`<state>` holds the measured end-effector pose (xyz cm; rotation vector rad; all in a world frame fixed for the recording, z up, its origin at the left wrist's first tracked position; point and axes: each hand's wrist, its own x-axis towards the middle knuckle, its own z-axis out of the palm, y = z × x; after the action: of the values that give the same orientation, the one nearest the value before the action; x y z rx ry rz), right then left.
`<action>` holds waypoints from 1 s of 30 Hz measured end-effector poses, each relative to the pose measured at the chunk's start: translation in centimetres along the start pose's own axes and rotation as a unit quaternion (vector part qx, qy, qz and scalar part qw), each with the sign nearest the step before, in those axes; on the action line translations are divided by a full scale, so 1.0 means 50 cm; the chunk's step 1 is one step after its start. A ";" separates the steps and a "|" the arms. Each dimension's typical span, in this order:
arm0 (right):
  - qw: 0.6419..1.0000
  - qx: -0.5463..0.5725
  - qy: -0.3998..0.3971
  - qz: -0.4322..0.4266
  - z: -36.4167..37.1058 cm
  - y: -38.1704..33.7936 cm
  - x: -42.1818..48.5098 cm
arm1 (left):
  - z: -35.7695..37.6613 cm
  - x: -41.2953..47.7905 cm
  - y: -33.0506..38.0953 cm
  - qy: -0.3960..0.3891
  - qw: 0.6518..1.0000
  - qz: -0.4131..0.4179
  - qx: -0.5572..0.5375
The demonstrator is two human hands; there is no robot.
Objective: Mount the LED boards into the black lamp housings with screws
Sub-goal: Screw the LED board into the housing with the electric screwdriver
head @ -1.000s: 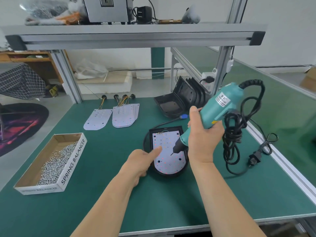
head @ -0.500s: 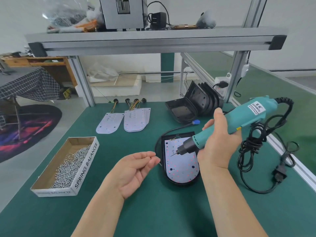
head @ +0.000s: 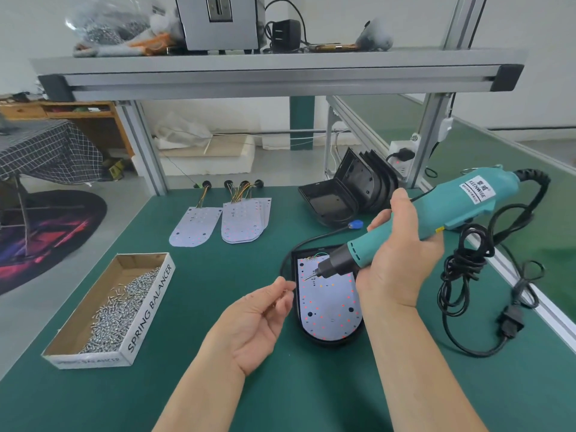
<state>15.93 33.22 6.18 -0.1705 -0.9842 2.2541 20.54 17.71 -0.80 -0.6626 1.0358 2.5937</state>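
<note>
Bench [head: 218, 385]: green-topped, carrying all the work; a grey aluminium shelf [head: 280, 76] spans above it.
Cardboard box [head: 149, 307]: open, at the left of the bench, marked "SPRING BALANCER", with a heap of small silver screws [head: 118, 310] inside.
Electric screwdriver [head: 452, 207]: teal body, held off the bench and tilted, nose down to the left; its black cord [head: 461, 275] hangs in a bundle at the right, with the plug [head: 511, 322] lying loose on the bench.
Spare housings [head: 352, 188]: black, stacked at the far right; one lies flat in front, the others lean behind it.
Lamp housing [head: 330, 341]: black, flat on the bench just ahead of the hands, rounded end nearest the person.
LED board [head: 327, 304]: white, seated inside that housing.
Spare boards [head: 244, 222]: a fanned stack at the far middle, with a single board [head: 194, 226] just to its left, wires at their far ends.
Right hand [head: 396, 263]: wrapped round the front part of the screwdriver's body.
Left hand [head: 252, 322]: palm up, left of the housing, fingers curled, thumb and forefinger tips together; I cannot tell whether they pinch anything.
Bit [head: 308, 276]: over the far end of the board, pointing toward the left hand's fingertips.
</note>
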 end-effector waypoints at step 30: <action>0.999 -0.035 -0.015 -0.009 0.004 0.020 -0.011 | 0.019 0.007 -0.002 -0.061 0.998 -0.021 -0.017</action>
<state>15.76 32.27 5.57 -0.1574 -1.0765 2.2146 20.00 18.48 -0.43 -0.5220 0.9319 2.5854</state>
